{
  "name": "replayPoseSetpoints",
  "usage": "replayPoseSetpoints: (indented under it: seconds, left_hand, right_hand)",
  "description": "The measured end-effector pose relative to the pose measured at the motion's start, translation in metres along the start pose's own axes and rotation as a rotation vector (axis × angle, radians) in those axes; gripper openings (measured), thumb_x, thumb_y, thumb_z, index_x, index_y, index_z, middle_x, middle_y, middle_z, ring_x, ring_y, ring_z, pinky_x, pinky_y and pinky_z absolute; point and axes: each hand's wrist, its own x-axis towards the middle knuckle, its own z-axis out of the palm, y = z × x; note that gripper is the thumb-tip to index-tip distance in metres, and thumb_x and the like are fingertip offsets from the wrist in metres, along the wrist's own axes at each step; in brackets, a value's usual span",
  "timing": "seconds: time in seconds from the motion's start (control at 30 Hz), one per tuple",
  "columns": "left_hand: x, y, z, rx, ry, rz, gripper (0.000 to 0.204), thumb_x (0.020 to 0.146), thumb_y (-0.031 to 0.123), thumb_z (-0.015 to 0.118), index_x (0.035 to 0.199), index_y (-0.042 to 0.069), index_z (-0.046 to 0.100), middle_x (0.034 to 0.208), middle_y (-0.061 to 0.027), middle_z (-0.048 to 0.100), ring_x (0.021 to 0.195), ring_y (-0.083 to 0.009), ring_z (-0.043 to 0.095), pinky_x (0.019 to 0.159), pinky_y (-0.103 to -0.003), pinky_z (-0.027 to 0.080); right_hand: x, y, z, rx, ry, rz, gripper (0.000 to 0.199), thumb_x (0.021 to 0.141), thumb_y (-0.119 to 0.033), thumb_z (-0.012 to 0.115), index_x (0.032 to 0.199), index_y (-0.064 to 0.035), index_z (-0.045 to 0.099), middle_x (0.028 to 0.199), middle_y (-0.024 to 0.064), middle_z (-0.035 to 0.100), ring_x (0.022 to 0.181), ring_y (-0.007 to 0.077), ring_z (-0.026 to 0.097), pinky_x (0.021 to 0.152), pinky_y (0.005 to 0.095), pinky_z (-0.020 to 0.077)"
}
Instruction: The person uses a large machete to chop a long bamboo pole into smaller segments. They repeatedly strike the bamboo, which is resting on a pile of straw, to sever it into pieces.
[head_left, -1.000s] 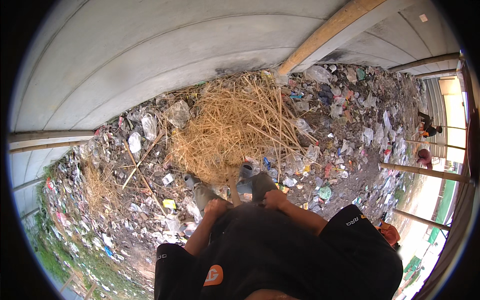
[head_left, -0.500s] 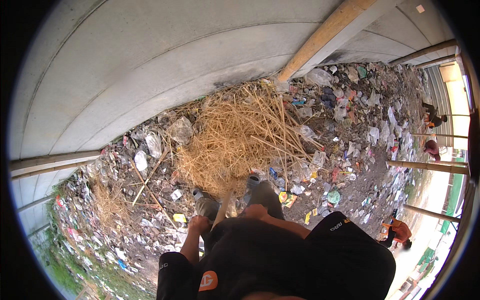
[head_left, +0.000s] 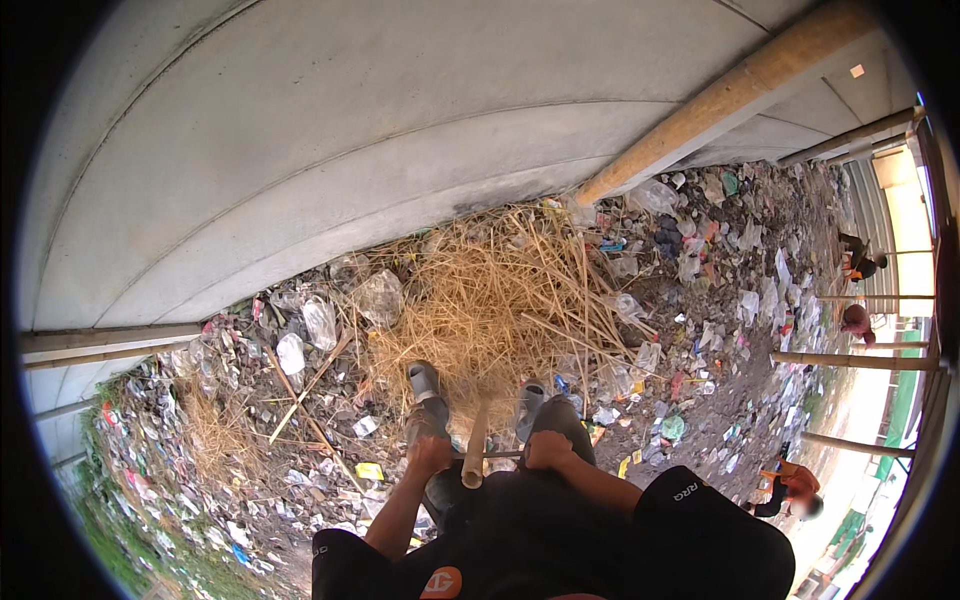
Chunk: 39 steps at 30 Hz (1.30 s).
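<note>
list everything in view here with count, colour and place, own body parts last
straw pile: one, golden, centre
straw patch: one, tan, left
litter: uncountable, mixed colours, across the ground
crossed sticks: two, tan, left of the pile
yellow packet: one, yellow, lower left
wall: one, grey, top
post: one, brown, upper right
poles: several, brownish, right
plants: uncountable, green, lower left
other people: at least two, dark and orange clothing, right
wooden pole: one, pale tan, between the hands
shoes: two, grey, below the pile
shirt: one, black, bottom
left hand: one, bare, left of wooden pole
right hand: one, bare, right of it

Two hands point(head_left: 430, 455), one bar point(head_left: 502, 455), one pole point(head_left: 475, 452) between, two shoes point(head_left: 424, 380), one large straw heap point(head_left: 475, 305), three co-workers point(head_left: 795, 483)
</note>
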Motion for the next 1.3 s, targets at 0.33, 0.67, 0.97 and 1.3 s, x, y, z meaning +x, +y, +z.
replayPoseSetpoints:
  seconds: [0.33,0.67,0.97,1.3]
  left_hand:
    - [0.038,0.098,0.045,-0.098,-0.085,0.060,0.029,0.084,0.028,0.057,0.103,0.019,0.077,0.115,-0.0168,0.071,0.109,-0.0362,0.068,0.095,-0.047,0.054]
    - [0.034,0.133,0.066,-0.026,-0.133,0.000,0.034,0.082,0.034,0.062,0.109,0.019,0.076,0.115,-0.0156,0.071,0.109,-0.0345,0.068,0.097,-0.047,0.053]
    - [0.017,0.139,0.106,-0.033,-0.221,0.002,0.036,0.090,0.037,0.054,0.114,0.019,0.074,0.122,-0.0157,0.069,0.113,-0.0385,0.066,0.100,-0.050,0.051]
    - [0.004,0.123,0.113,-0.002,-0.263,0.051,0.039,0.095,0.041,0.050,0.119,0.019,0.072,0.127,-0.0179,0.066,0.120,-0.0375,0.062,0.100,-0.050,0.051]
  right_hand:
    - [-0.051,0.101,-0.021,-0.008,-0.013,0.046,0.034,0.077,-0.037,0.066,0.090,-0.0076,0.077,0.096,0.0193,0.074,0.095,0.0359,0.071,0.086,0.0478,0.0566]
    - [-0.062,0.141,0.000,0.015,0.030,0.022,0.032,0.076,-0.037,0.069,0.091,-0.0101,0.078,0.095,0.0162,0.075,0.094,0.0337,0.072,0.084,0.0451,0.0574]
    - [-0.084,0.152,0.034,-0.028,0.000,-0.016,0.037,0.070,-0.042,0.073,0.091,-0.0127,0.078,0.093,0.0145,0.075,0.091,0.0317,0.073,0.082,0.0442,0.0578]
    - [-0.092,0.133,0.064,-0.037,0.000,-0.005,0.034,0.078,-0.041,0.064,0.089,-0.0114,0.077,0.091,0.0144,0.075,0.088,0.0325,0.073,0.080,0.0459,0.0576]
